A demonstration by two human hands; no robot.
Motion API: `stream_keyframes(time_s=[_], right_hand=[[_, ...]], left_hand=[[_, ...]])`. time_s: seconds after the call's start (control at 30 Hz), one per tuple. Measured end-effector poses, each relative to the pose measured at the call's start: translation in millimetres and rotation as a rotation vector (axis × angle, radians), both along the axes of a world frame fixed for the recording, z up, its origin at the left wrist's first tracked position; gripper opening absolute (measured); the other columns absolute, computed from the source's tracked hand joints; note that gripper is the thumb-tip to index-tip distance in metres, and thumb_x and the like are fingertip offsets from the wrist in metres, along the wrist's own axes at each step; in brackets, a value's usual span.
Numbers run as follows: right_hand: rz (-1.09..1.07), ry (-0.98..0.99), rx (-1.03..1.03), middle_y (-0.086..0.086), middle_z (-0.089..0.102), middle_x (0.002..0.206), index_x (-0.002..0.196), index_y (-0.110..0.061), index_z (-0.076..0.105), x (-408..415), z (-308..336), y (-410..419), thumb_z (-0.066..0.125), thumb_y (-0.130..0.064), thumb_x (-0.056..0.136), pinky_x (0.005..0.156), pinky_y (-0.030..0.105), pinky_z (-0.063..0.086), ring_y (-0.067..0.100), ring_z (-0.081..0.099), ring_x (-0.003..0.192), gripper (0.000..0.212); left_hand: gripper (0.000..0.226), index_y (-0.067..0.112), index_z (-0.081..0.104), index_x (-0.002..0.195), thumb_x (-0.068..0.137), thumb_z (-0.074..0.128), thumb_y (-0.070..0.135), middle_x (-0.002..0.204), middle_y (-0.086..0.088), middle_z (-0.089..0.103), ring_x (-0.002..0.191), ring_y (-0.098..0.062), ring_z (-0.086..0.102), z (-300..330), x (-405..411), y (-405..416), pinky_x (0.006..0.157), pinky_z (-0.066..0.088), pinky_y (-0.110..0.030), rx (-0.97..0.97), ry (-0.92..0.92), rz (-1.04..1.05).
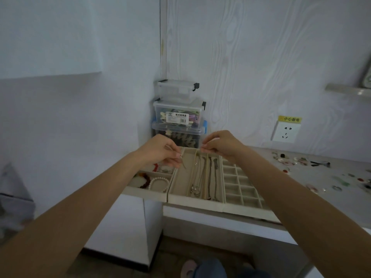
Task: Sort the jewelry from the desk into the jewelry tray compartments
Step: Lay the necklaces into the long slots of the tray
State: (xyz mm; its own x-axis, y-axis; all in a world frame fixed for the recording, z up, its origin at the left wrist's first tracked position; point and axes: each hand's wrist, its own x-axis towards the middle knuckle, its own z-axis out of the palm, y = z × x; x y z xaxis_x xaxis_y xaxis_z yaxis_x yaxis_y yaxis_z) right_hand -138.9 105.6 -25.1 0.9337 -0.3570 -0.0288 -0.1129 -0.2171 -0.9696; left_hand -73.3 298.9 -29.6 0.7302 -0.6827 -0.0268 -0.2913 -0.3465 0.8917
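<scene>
My left hand (160, 152) pinches one end of a thin chain (183, 164) above the long-slot jewelry tray (177, 195) at the tabletop (301, 185) edge. My right hand (220, 145) has its fingertips pinched together over the tray's far end; what it grips is too small to tell. Loose jewelry (301, 160) lies scattered to the right.

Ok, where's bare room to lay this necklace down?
The leftmost long slot, between the bracelet compartments and the slot with necklaces, is bare. The small grid cells look empty. The desk is crowded toward its right end.
</scene>
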Motion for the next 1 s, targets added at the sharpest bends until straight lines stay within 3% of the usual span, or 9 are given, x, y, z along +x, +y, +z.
stream_keyframes(time_s=[0.07, 0.2, 0.37, 0.5, 0.6, 0.7, 0.87, 1.0], right_hand=[[0.032, 0.040, -0.136, 0.012, 0.063, 0.074, 0.077, -0.002, 0.060, 7, -1, 3, 0.056, 0.012, 0.085, 0.054, 0.013, 0.053, 0.006, 0.065, 0.056, 0.016], [0.074, 0.068, -0.271, 0.012, 0.064, 0.072, 0.075, -0.006, 0.061, 18, -3, 11, 0.064, 0.007, 0.082, 0.067, 0.020, 0.056, 0.011, 0.067, 0.058, 0.015], [0.116, 0.092, -0.206, 0.016, 0.064, 0.071, 0.079, -0.002, 0.058, 20, -1, 20, 0.059, 0.007, 0.086, 0.050, 0.017, 0.055, 0.009, 0.065, 0.046, 0.012], [0.050, 0.026, -0.351, 0.016, 0.066, 0.077, 0.086, 0.002, 0.062, 28, -4, 21, 0.062, 0.002, 0.086, 0.045, 0.011, 0.048, 0.002, 0.060, 0.042, 0.001], [-0.022, -0.032, -0.456, 0.018, 0.069, 0.084, 0.093, 0.005, 0.065, 38, -4, 20, 0.065, -0.003, 0.085, 0.051, 0.009, 0.051, -0.001, 0.057, 0.040, 0.011], [-0.030, -0.021, -0.477, 0.020, 0.070, 0.089, 0.093, 0.004, 0.065, 42, -3, 22, 0.065, -0.003, 0.085, 0.057, 0.013, 0.053, 0.002, 0.059, 0.044, 0.012], [-0.003, 0.038, -0.409, 0.024, 0.068, 0.095, 0.093, 0.004, 0.064, 39, -9, 24, 0.063, 0.003, 0.084, 0.054, 0.015, 0.054, 0.014, 0.062, 0.060, 0.009], [0.004, 0.057, -0.446, 0.018, 0.068, 0.087, 0.091, 0.002, 0.064, 38, -14, 20, 0.065, 0.000, 0.084, 0.051, 0.011, 0.053, 0.009, 0.063, 0.056, 0.008]], left_hand=[[0.002, 0.003, 0.060, 0.089, 0.090, 0.059, 0.005, 0.090, -0.016, 0.072, 0.062, -0.013, 0.070, -3, -1, -2, 0.046, 0.049, -0.016, 0.072, 0.002, -0.021], [0.014, 0.010, 0.059, 0.081, 0.093, 0.055, 0.015, 0.089, -0.008, 0.074, 0.068, -0.012, 0.071, -12, 1, -5, 0.049, 0.047, -0.014, 0.156, -0.018, -0.047], [0.005, 0.019, 0.068, 0.079, 0.083, 0.068, 0.018, 0.084, -0.008, 0.072, 0.076, -0.015, 0.065, -21, 8, 3, 0.068, 0.047, -0.029, 0.183, -0.180, -0.021], [0.003, 0.016, 0.069, 0.080, 0.081, 0.071, 0.015, 0.073, -0.001, 0.070, 0.064, -0.004, 0.063, -21, 7, 6, 0.059, 0.047, -0.020, 0.093, -0.248, -0.045], [0.006, 0.022, 0.071, 0.074, 0.076, 0.076, 0.020, 0.068, 0.014, 0.066, 0.057, 0.005, 0.056, -23, 5, 7, 0.060, 0.042, -0.017, 0.118, -0.412, -0.059], [0.005, 0.021, 0.073, 0.075, 0.074, 0.078, 0.023, 0.076, 0.018, 0.058, 0.069, 0.002, 0.050, -30, 0, 5, 0.068, 0.039, -0.018, 0.232, -0.502, -0.146], [0.004, 0.028, 0.073, 0.081, 0.077, 0.073, 0.029, 0.090, 0.017, 0.050, 0.094, -0.006, 0.048, -39, -4, 1, 0.094, 0.036, -0.027, 0.507, -0.619, -0.259], [0.016, 0.022, 0.074, 0.085, 0.086, 0.059, 0.026, 0.098, 0.007, 0.059, 0.100, -0.016, 0.046, -40, -3, 1, 0.093, 0.028, -0.029, 0.626, -0.640, -0.334]])
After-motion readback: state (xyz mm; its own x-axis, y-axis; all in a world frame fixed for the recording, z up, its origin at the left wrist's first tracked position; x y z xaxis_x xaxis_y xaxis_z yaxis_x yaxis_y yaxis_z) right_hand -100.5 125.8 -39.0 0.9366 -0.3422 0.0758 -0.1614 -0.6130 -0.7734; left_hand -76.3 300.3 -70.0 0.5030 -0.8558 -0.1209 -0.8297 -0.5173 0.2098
